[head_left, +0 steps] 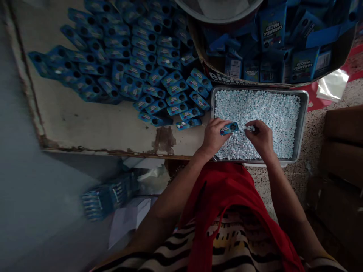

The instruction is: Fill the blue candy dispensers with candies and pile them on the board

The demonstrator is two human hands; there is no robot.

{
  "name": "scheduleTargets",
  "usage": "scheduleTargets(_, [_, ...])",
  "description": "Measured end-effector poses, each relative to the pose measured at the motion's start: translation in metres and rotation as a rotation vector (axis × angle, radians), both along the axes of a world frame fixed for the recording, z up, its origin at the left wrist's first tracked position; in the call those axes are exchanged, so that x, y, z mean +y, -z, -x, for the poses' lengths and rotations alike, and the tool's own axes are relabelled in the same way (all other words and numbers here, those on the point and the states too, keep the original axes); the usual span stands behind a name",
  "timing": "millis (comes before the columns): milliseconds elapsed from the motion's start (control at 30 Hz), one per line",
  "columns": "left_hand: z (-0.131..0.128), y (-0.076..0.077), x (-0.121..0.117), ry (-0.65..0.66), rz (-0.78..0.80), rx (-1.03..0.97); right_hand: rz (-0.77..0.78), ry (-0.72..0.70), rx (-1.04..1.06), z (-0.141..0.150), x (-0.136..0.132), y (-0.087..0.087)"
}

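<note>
A small blue candy box (227,129) with a dark round hole in its top is gripped by my left hand (213,136), over the left part of a metal tray (304,124). The tray is filled with small white and pale blue candies (269,105). Just right of the box, my right hand (261,136) pinches a few of the candies between thumb and fingers, apart from the box. Many similar blue boxes (177,99) stand close together on the table to the left, most with the hole facing up; a few show white candies at the hole.
Behind the tray stands a cardboard carton (227,77) full of blue boxes, with a round metal pan (221,17) at its left. Brown cartons (343,126) are stacked at the right. The table's worn front edge (113,153) runs along the left, with wrapped blue packs (104,198) below it.
</note>
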State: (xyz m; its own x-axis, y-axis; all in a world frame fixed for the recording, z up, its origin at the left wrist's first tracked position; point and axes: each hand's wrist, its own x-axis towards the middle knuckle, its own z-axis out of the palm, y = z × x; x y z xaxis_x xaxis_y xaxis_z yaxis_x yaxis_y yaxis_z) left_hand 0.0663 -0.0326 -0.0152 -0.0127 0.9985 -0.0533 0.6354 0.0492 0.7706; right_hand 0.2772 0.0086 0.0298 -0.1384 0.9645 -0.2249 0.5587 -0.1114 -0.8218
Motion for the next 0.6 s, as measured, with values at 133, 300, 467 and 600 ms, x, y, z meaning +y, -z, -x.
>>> scheduleTargets(133, [-0.010, 0.000, 0.002, 0.064, -0.013, 0.015, 0.044, -0.103, 0.100, 0.020, -0.001, -0.017])
scheduleTargets(300, [-0.014, 0.003, 0.000, 0.088, -0.024, 0.036, 0.117, -0.040, 0.078, 0.027, -0.001, -0.011])
scheduleTargets(467, [-0.012, 0.011, -0.002, 0.015, -0.013, -0.017, 0.371, 0.253, 0.223, 0.000, -0.008, 0.010])
scheduleTargets(600, [-0.009, -0.001, -0.018, -0.085, -0.014, -0.014, 0.351, 0.355, 0.140, -0.037, -0.017, 0.014])
